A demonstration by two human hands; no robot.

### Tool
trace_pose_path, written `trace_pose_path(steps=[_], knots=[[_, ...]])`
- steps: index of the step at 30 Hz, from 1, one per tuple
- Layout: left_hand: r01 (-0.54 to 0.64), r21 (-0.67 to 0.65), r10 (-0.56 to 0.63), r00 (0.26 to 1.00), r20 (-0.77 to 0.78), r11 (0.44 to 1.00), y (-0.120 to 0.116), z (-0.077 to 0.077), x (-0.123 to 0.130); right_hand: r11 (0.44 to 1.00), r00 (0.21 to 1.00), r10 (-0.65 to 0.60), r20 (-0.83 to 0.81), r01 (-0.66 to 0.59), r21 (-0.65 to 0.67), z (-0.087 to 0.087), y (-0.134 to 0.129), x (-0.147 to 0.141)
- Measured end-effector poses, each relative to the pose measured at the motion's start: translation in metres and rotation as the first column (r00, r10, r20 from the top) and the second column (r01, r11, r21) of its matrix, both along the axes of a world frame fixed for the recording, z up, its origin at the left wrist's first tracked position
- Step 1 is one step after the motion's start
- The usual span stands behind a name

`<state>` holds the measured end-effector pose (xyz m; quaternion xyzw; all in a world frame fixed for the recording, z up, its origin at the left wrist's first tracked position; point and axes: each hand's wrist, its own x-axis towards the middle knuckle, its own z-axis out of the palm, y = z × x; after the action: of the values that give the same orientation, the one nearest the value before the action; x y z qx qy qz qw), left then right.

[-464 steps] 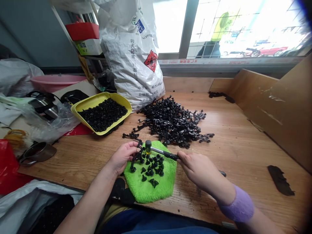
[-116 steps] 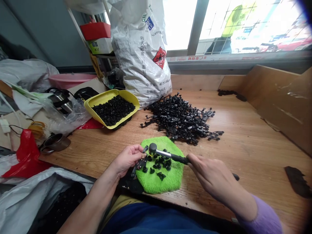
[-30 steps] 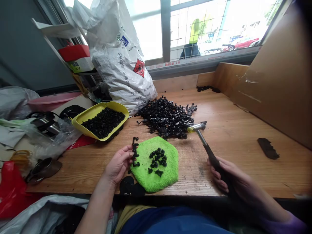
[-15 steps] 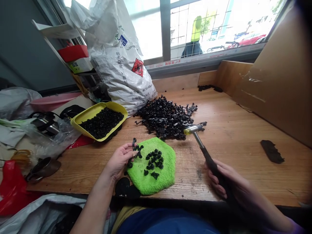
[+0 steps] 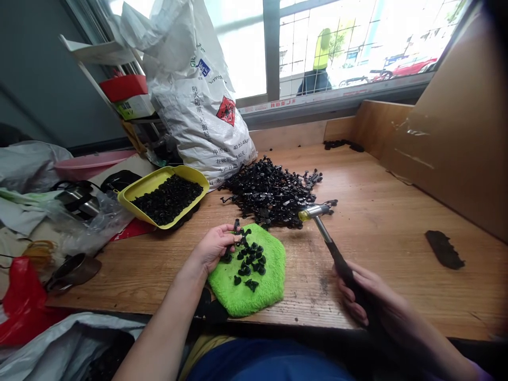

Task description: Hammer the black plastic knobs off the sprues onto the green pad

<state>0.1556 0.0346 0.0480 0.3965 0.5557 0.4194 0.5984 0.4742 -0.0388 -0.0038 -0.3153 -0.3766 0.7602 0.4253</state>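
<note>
My left hand (image 5: 217, 247) pinches a branched black plastic piece (image 5: 243, 234) over the upper left part of a green cloth pad (image 5: 262, 296). Several small black parts (image 5: 252, 259) lie loose in the middle of the pad. On the right, my right hand (image 5: 357, 291) is wrapped round the dark handle of a hammer (image 5: 326, 233). The yellow-tipped metal head of the hammer is at the front right edge of a large pile of black plastic pieces (image 5: 273, 190).
A yellow tray (image 5: 123, 197) of small black parts stands left of the pile, with a white sack (image 5: 198, 106) behind. A metal cup (image 5: 75, 271) is at the left. A dark flat piece (image 5: 443, 248) lies right; cardboard (image 5: 448, 121) stands behind it.
My left hand has moved right and slightly up with the black plastic piece, further over the green pad. The hammer and my right hand are nearly unchanged.
</note>
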Motion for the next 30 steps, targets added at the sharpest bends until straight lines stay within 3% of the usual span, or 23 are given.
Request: trace_pose_path(steps=[10, 13, 15, 17, 20, 22, 25, 27, 30], knots=[[0.041, 0.033, -0.037, 0.993, -0.117, 0.999, 0.003, -0.011, -0.002, 1.0, 0.999, -0.009, 0.046, 0.008, 0.013, 0.0, 0.001, -0.002], [0.048, 0.059, -0.039, 0.988, -0.15, 0.997, 0.002, -0.011, -0.002, 0.999, 0.981, -0.035, 0.193, 0.028, 0.04, 0.005, 0.0, -0.005], [0.043, 0.075, -0.031, 0.988, -0.154, 0.996, 0.001, -0.011, -0.002, 0.989, 0.911, -0.065, 0.408, 0.005, 0.148, 0.013, 0.0, -0.006], [0.038, 0.08, -0.026, 0.988, -0.15, 0.996, 0.0, -0.01, 0.0, 0.937, 0.755, -0.173, 0.632, -0.071, 0.341, 0.025, 0.001, -0.008], [0.027, 0.089, -0.014, 0.99, -0.139, 0.996, -0.001, -0.008, 0.002, 0.776, 0.534, -0.365, 0.762, -0.278, 0.566, 0.042, 0.008, -0.018], [0.021, 0.099, -0.009, 0.993, -0.116, 0.995, -0.002, -0.008, 0.003, 0.689, 0.445, -0.42, 0.791, -0.411, 0.597, 0.048, 0.016, -0.029], [0.024, 0.123, -0.015, 0.997, -0.071, 0.992, -0.001, -0.01, 0.003, 0.617, 0.278, -0.487, 0.828, -0.561, 0.552, 0.05, 0.028, -0.043], [0.027, 0.129, -0.019, 0.998, -0.061, 0.991, -0.001, -0.012, 0.002, 0.594, 0.231, -0.513, 0.827, -0.599, 0.536, 0.05, 0.032, -0.048], [0.029, 0.125, -0.023, 0.998, -0.05, 0.992, -0.001, -0.013, 0.001, 0.55, 0.341, -0.568, 0.749, -0.519, 0.654, 0.052, 0.034, -0.05]])
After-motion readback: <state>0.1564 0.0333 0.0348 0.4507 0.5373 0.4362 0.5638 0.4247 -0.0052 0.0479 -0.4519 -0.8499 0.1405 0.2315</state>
